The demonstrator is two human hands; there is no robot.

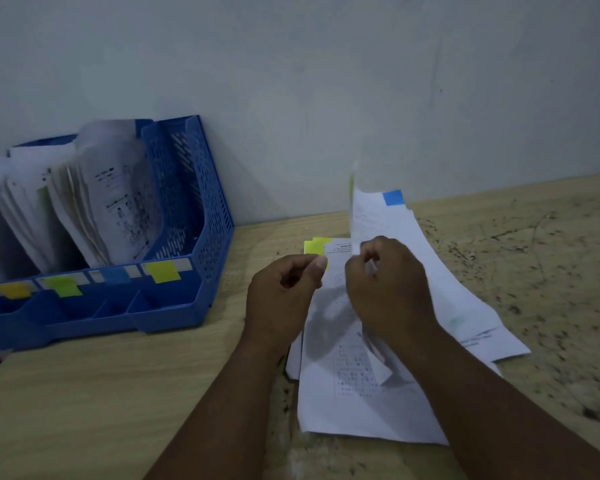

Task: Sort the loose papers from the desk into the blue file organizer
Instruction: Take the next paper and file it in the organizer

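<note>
Papers (368, 403): ~3 loose; 2 hands (284, 289) pinching.

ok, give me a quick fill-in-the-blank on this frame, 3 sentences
1. The organizer is coloured ____.
2. The sheet raised by the right hand bears a ____ tab at its top.
3. The organizer's rightmost slot holds ____ papers.

Missing words: blue; blue; no

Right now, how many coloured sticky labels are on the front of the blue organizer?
4, in a row on the blue organizer: yellow label far left, green label, blue label, yellow-green label rightmost. More may be hidden beyond the left edge.
</note>
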